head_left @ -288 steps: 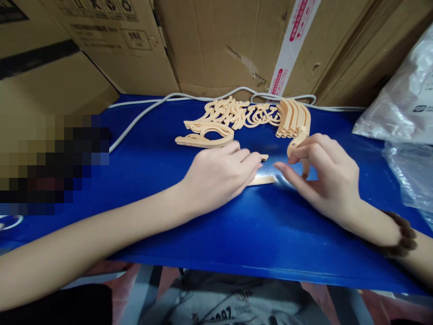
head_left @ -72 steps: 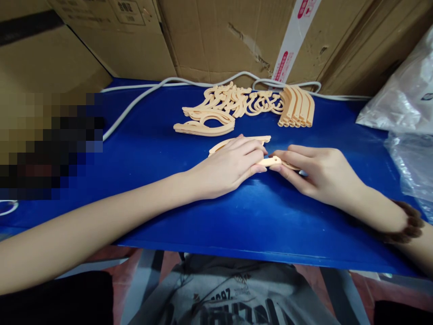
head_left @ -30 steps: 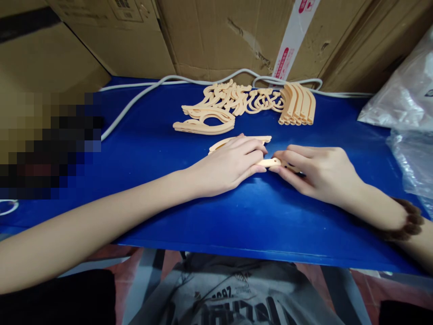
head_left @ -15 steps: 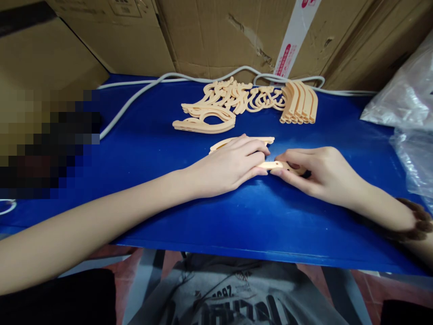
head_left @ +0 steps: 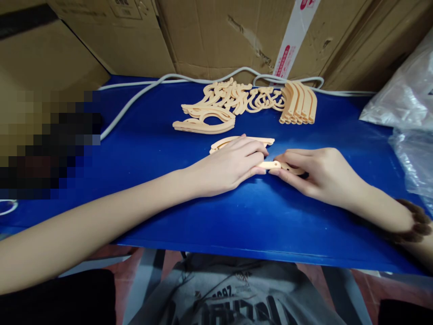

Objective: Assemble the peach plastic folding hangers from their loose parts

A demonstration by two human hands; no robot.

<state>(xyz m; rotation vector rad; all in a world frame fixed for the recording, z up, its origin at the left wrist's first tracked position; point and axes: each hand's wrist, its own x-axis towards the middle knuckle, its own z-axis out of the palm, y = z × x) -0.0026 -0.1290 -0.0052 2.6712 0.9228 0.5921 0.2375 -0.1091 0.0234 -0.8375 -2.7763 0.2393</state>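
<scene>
My left hand (head_left: pixel 233 164) is closed on a peach plastic hanger arm (head_left: pixel 270 165), whose holed end sticks out past the fingertips. Against that end, my right hand (head_left: pixel 316 169) pinches a second peach hanger part (head_left: pixel 291 169), mostly covered by the fingers. The two pieces meet or overlap between the hands; whether they are joined cannot be made out. Just behind my left hand lies a curved hanger piece (head_left: pixel 221 145), partly hidden by that hand.
Folded hangers (head_left: pixel 206 126) lie stacked behind the hands. Farther back are a heap of hooks (head_left: pixel 260 99) and stacked curved arms (head_left: pixel 299 104). A white cable (head_left: pixel 135 95) runs along cardboard boxes (head_left: pixel 209 40). Clear plastic bags (head_left: pixel 402 95) rest at the right of the blue table (head_left: pixel 216 225).
Both hands keep almost the same place and grip. The right-hand part appears shifted very slightly left against the hanger arm.
</scene>
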